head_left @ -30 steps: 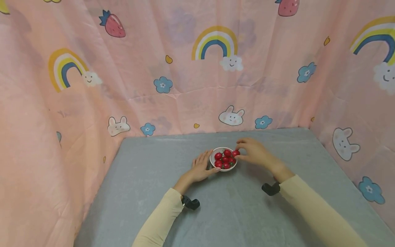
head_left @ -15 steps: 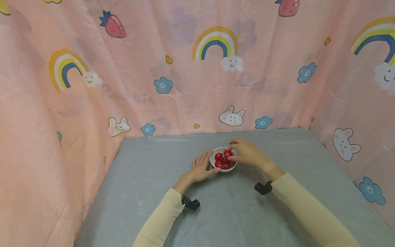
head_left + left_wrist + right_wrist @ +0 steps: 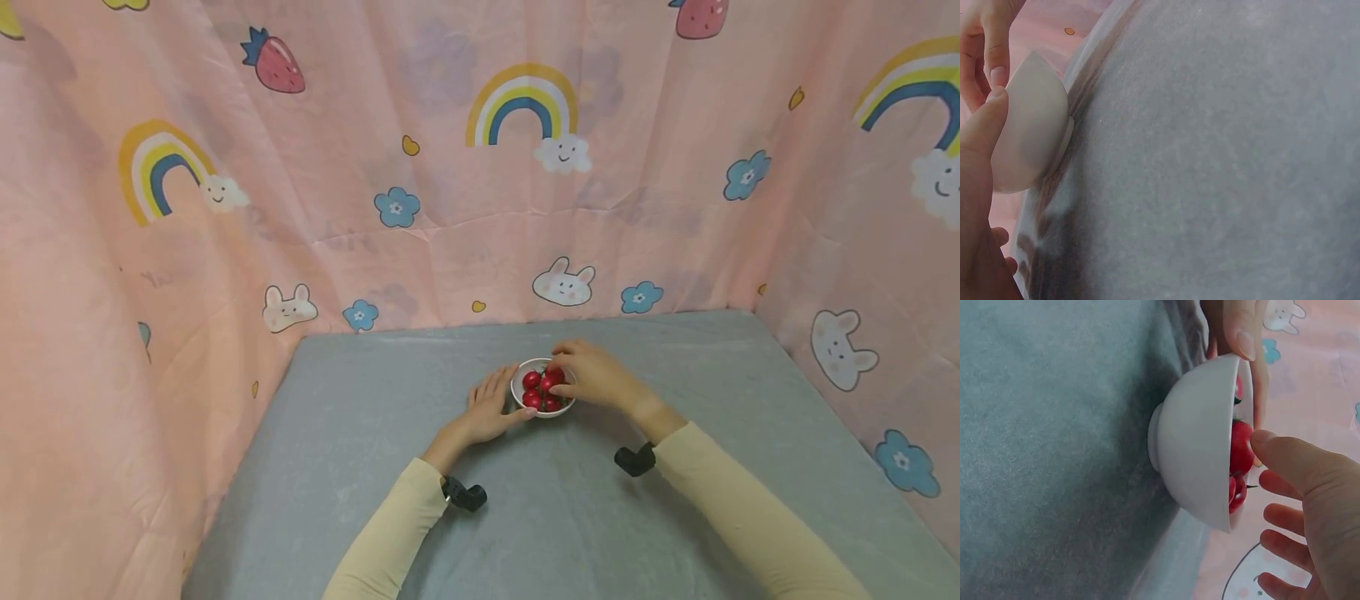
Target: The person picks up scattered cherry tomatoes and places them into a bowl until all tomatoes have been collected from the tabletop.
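A white bowl (image 3: 517,392) of several red cherry tomatoes (image 3: 532,400) with green stems stands on the grey table. The left hand (image 3: 487,408) holds it from the left, fingers along the far side, thumb at the near rim. In the left wrist view the thumb (image 3: 991,119) lies against the bowl's wall. Over the right rim reaches the right hand (image 3: 596,375). The right wrist view shows its thumb touching a tomato (image 3: 1242,448) at the top of the bowl, its other fingers (image 3: 1285,549) spread loosely. No firm pinch shows there. The right hand hides some tomatoes from the head camera.
The grey cloth-covered table (image 3: 405,500) extends around the bowl. A pink curtain (image 3: 337,167) printed with rainbows, rabbits and flowers hangs behind and on both sides. Each wrist carries a black camera mount (image 3: 635,459).
My right hand has moved left over the bowl, bringing a tomato from the right rim in among the others. Its fingers now look looser around it. My left hand has stayed in place.
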`<state>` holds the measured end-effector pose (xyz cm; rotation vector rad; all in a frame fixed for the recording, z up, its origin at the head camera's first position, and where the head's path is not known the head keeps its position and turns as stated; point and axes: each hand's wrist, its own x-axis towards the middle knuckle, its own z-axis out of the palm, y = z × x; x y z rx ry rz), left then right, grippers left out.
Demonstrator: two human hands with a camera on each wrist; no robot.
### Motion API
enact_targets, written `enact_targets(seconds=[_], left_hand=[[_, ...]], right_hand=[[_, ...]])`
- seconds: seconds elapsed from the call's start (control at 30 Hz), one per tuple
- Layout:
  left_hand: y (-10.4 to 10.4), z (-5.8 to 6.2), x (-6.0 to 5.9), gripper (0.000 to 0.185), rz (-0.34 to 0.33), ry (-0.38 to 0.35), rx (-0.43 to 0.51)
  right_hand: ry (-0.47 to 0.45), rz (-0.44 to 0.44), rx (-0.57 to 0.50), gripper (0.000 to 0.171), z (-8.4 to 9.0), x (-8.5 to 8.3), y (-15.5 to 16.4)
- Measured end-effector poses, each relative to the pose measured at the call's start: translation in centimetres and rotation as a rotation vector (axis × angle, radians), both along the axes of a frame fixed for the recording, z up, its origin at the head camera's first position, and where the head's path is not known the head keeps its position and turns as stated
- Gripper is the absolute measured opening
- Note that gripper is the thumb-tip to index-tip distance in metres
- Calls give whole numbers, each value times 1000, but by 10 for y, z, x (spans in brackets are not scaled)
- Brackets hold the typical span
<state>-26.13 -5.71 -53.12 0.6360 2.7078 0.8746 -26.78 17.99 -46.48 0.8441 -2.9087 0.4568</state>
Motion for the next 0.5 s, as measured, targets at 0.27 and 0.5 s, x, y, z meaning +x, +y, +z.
enact_targets(seconds=[0.27,0.5], left_hand=[[0,1,0,92,-5,-6,6],[-1,0,0,93,-4,-7,0]], right_hand=[[-10,-13,-26,43,-4,0,7],[-18,-48,-41,41,-7,3,22]])
